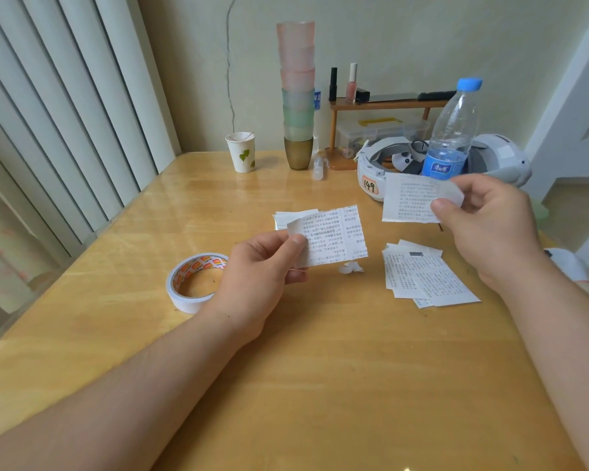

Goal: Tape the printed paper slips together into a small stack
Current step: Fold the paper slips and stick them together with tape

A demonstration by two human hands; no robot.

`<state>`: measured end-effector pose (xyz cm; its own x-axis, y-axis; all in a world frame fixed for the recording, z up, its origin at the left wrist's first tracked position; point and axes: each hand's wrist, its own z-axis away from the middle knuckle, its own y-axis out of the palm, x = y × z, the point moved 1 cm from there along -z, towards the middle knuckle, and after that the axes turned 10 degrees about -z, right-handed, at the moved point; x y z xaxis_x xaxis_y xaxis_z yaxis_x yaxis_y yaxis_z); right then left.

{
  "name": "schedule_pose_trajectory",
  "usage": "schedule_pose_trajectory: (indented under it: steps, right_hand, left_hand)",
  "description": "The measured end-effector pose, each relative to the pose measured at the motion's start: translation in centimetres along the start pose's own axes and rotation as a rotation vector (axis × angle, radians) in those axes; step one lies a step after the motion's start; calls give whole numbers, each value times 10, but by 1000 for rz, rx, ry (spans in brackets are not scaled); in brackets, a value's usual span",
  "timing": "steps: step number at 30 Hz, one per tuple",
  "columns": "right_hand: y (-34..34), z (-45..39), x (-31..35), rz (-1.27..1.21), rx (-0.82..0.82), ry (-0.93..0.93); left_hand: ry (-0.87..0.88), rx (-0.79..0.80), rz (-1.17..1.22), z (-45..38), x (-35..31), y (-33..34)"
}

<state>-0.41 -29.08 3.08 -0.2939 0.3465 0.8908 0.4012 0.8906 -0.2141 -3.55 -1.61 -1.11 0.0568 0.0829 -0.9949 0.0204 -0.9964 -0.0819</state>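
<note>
Left hand (pixel 262 266) pinches 1 printed slip (pixel 334 237) by its left edge, thumb on top, most of the paper sticking out free to the right of the pinch. Right hand (pixel 490 226) pinches a 2nd slip (pixel 410 202) at its right edge, sheet hanging out left of the fingers; the 2 slips are apart, not overlapping. Tape roll (pixel 194 282) lies on the table (pixel 303 385) just left of the left wrist, untouched. Loose pile of slips (pixel 422 277) sits below the right hand; another slip (pixel 288 219) lies behind the held one. Risks: edge pinches let the sheets droop and join skewed; possibly adhesive already on 1 slip, can't tell, so early contact could stick crooked. Both hands are full, so tape is hard to reach.
</note>
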Motion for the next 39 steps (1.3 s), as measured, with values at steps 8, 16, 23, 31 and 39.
schedule_pose_trajectory:
  steps: [8,16,23,31,39]
  right_hand:
    - [3,0,13,-437,195,165]
    - [31,30,27,-586,595,307]
    - [49,42,23,-400,439,278]
    - [52,43,25,-441,368,372]
    - [55,43,24,-469,324,402]
  left_hand:
    - [-2,-29,2,3,-4,1]
    - [-21,10,53,5,-8,2]
    - [1,85,86,7,-10,3]
    - [-2,160,110,10,-12,5]
    - [-21,167,124,11,-12,5]
